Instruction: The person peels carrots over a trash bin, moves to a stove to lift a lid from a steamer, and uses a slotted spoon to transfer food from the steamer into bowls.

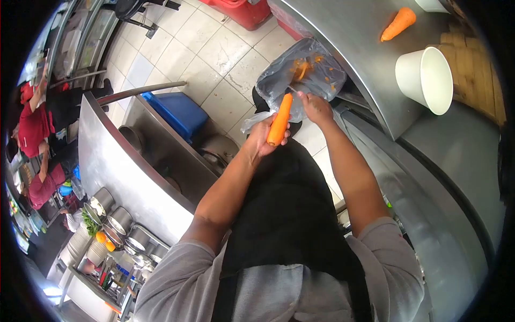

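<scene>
My left hand (263, 135) is wrapped round the lower part of a smooth orange carrot (279, 122), which points up and away from me. My right hand (316, 109) is closed just to the right of the carrot's far end. A thin tool, apparently a peeler (293, 89), sticks out from its fingers; most of it is hidden or too small to see clearly. Beyond both hands, a grey plastic bag (268, 80) hangs open with orange peelings (302, 70) inside.
On the steel counter (354, 32) at the right lie another carrot (398, 24) and a white tub (437, 80). A steel table (123, 155) stands left, with a blue bin (177, 115) beside it. People in red shirts (32, 126) are at far left.
</scene>
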Tool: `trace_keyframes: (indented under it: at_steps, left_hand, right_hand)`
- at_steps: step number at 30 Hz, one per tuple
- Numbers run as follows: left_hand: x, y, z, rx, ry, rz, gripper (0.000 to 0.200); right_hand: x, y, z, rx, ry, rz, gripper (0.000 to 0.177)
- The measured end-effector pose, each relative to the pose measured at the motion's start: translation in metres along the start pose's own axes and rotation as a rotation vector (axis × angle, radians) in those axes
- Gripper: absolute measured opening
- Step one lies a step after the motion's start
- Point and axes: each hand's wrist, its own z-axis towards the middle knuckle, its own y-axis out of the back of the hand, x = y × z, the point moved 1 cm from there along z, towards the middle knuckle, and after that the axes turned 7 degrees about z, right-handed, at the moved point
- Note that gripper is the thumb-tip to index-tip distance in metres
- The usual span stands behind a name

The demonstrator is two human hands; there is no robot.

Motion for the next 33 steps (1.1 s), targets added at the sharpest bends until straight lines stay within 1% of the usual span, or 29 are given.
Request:
trace_keyframes:
  at_steps: [2, 3, 4, 5, 6, 7, 8, 10, 11, 13, 14, 16, 18, 19, 20, 21, 23, 24, 25, 26, 28, 29, 30, 32, 33]
  left_hand:
    - [-0.001, 0.003, 0.001, 0.018, -0.006, -0.008, 0.037]
    - [-0.001, 0.011, 0.006, -0.068, -0.013, -0.065, 0.04]
    - [-0.003, 0.015, 0.01, -0.153, -0.022, -0.125, 0.042]
    - [-0.006, 0.015, 0.012, -0.152, -0.03, -0.129, 0.042]
    - [-0.008, 0.015, 0.014, -0.218, -0.046, -0.112, 0.042]
    - [-0.008, 0.016, 0.014, -0.285, -0.06, -0.094, 0.042]
    - [-0.007, 0.017, 0.014, -0.286, -0.061, -0.097, 0.042]
    - [-0.007, 0.015, 0.015, -0.161, -0.065, -0.11, 0.041]
    - [-0.007, 0.015, 0.014, -0.16, -0.065, -0.108, 0.041]
    - [-0.009, 0.009, 0.006, -0.038, -0.033, -0.082, 0.043]
    - [-0.009, 0.007, 0.003, -0.039, -0.029, -0.077, 0.043]
    - [-0.003, 0.004, 0.0, -0.022, -0.001, -0.047, 0.046]
    - [0.004, 0.004, 0.001, -0.018, 0.003, -0.052, 0.044]
    - [0.008, 0.005, 0.001, -0.002, 0.026, -0.006, 0.043]
    - [0.011, 0.005, 0.0, 0.015, 0.049, 0.041, 0.043]
    - [0.011, 0.003, -0.001, 0.016, 0.052, 0.045, 0.043]
    - [0.006, 0.001, -0.003, -0.149, 0.07, 0.163, 0.037]
    - [0.003, 0.0, -0.003, -0.148, 0.063, 0.165, 0.037]
    - [0.0, 0.001, -0.003, -0.198, 0.046, 0.207, 0.036]
    - [-0.002, 0.001, -0.003, -0.248, 0.03, 0.246, 0.035]
    - [-0.006, -0.007, -0.008, -0.258, 0.026, 0.278, 0.035]
    - [-0.006, -0.011, -0.01, -0.27, 0.031, 0.312, 0.035]
    - [-0.003, -0.01, -0.011, -0.264, 0.029, 0.314, 0.035]
    - [0.004, -0.003, -0.009, -0.242, 0.074, 0.348, 0.035]
    - [0.005, -0.004, -0.01, -0.242, 0.077, 0.356, 0.035]
  right_hand:
    - [0.0, 0.0, -0.005, 0.032, -0.025, 0.026, 0.065]
    - [0.011, 0.005, -0.013, 0.065, -0.045, 0.047, 0.064]
    - [0.024, 0.009, -0.03, 0.108, 0.016, 0.067, 0.064]
    - [0.03, 0.006, -0.048, 0.092, 0.117, 0.112, 0.059]
    - [0.042, 0.008, -0.069, 0.081, 0.252, 0.172, 0.054]
    - [0.046, 0.006, -0.083, 0.097, 0.329, 0.165, 0.05]
    - [0.056, 0.011, -0.096, 0.105, 0.358, 0.145, 0.04]
    - [0.062, 0.012, -0.103, 0.113, 0.328, 0.167, 0.041]
    - [0.061, 0.011, -0.1, 0.111, 0.328, 0.168, 0.041]
    - [0.053, 0.007, -0.091, 0.123, 0.311, 0.218, 0.05]
    - [0.049, 0.006, -0.083, 0.119, 0.308, 0.223, 0.05]
    - [0.036, 0.005, -0.055, 0.103, 0.154, 0.126, 0.055]
    - [0.023, 0.001, -0.024, 0.097, 0.093, 0.052, 0.062]
    - [0.009, -0.005, -0.007, 0.096, 0.088, 0.055, 0.062]
    - [-0.009, -0.013, 0.009, 0.071, -0.009, 0.024, 0.065]
    - [-0.006, -0.007, 0.011, 0.045, -0.106, -0.006, 0.069]
    - [0.001, 0.003, 0.003, 0.029, -0.088, 0.034, 0.068]
    - [0.01, 0.01, -0.008, 0.02, -0.068, 0.064, 0.068]
    - [0.012, 0.003, -0.018, 0.084, 0.044, 0.071, 0.066]
    - [0.034, 0.019, -0.043, 0.184, 0.07, 0.057, 0.064]
    - [0.039, 0.014, -0.059, 0.198, 0.089, -0.018, 0.063]
    - [0.026, 0.007, -0.049, 0.14, 0.07, -0.024, 0.063]
    - [0.015, 0.002, -0.037, 0.134, 0.07, -0.027, 0.063]
    - [-0.002, -0.002, -0.017, 0.04, -0.057, -0.005, 0.063]
    - [0.002, 0.003, -0.017, 0.055, -0.083, -0.005, 0.064]
